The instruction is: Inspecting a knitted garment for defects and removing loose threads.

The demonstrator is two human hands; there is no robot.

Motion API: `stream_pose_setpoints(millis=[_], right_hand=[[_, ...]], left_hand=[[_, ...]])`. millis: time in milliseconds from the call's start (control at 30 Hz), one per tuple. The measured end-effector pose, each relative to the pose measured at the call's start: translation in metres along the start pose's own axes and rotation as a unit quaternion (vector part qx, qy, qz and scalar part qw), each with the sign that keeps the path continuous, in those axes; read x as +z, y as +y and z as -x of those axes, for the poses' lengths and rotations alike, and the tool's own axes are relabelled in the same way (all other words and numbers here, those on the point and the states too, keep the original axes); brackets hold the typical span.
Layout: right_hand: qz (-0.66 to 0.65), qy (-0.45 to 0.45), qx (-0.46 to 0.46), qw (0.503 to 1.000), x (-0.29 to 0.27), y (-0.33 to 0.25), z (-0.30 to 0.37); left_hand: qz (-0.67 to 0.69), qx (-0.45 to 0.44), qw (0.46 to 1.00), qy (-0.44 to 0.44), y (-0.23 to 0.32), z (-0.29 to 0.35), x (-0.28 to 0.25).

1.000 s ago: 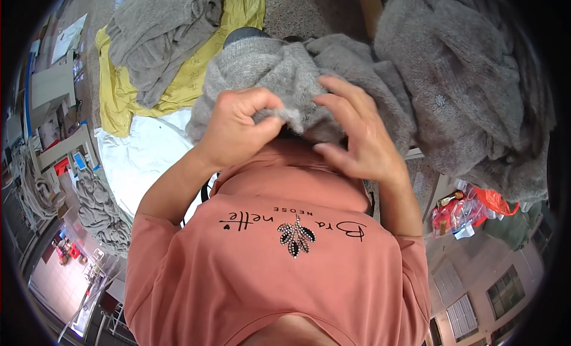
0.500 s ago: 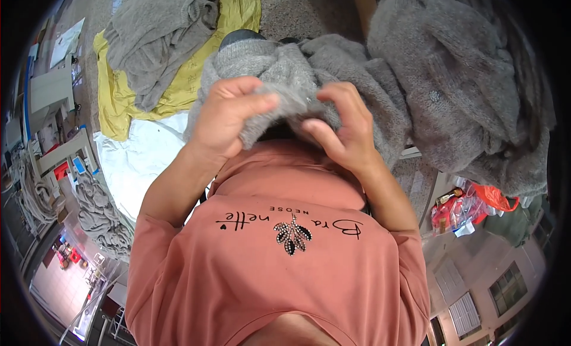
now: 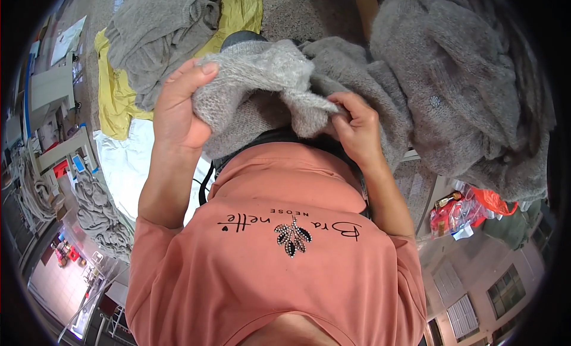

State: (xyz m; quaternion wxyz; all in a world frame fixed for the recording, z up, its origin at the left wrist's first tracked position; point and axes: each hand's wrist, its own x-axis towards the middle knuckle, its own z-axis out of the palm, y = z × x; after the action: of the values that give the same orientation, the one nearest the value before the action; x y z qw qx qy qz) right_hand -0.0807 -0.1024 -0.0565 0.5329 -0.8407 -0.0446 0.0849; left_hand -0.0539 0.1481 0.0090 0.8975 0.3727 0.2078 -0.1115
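A fuzzy grey knit garment [image 3: 250, 72] lies over my lap, its near part lifted in both hands. My left hand [image 3: 183, 102] grips the knit at the left, the thumb on top and the fingers hidden behind the fabric. At the right, my right hand [image 3: 355, 123] pinches an edge of the same garment between thumb and fingers. Between the hands the knit hangs in a fold, with a dark hollow under it. More of the grey knit spreads to the right, past my right hand.
Far left, a pile of grey knitwear [image 3: 160, 37] rests on a yellow plastic sheet [image 3: 116, 108], with a white sheet [image 3: 125, 162] nearer me. A large grey knit heap [image 3: 452, 78] with a shiny round ornament stands right. Below it are plastic bags [image 3: 464, 209], red and clear.
My left hand has moved left and slightly up, spreading the knit wide. My right hand has shifted a little right and closed on the garment's edge.
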Motion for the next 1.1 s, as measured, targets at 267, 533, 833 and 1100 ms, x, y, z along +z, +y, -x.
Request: stream_pose_setpoints(millis=[267, 533, 833, 1100], right_hand=[[0.052, -0.031, -0.206, 0.977, -0.017, -0.036, 0.004], [0.101, 0.005, -0.452, 0.886, -0.001, -0.064, 0.003], [0.123, 0.027, -0.400, 0.908, 0.011, -0.055, -0.005], [0.110, -0.053, -0.271, 0.955, 0.023, -0.060, -0.018]], left_hand=[[-0.154, 0.004, 0.988, -0.031, -0.031, 0.005, 0.020], [-0.278, -0.151, 0.935, -0.162, -0.060, 0.010, 0.025], [-0.185, -0.135, 0.953, -0.196, -0.061, 0.007, 0.003], [-0.207, -0.071, 0.960, -0.173, -0.053, 0.003, -0.014]])
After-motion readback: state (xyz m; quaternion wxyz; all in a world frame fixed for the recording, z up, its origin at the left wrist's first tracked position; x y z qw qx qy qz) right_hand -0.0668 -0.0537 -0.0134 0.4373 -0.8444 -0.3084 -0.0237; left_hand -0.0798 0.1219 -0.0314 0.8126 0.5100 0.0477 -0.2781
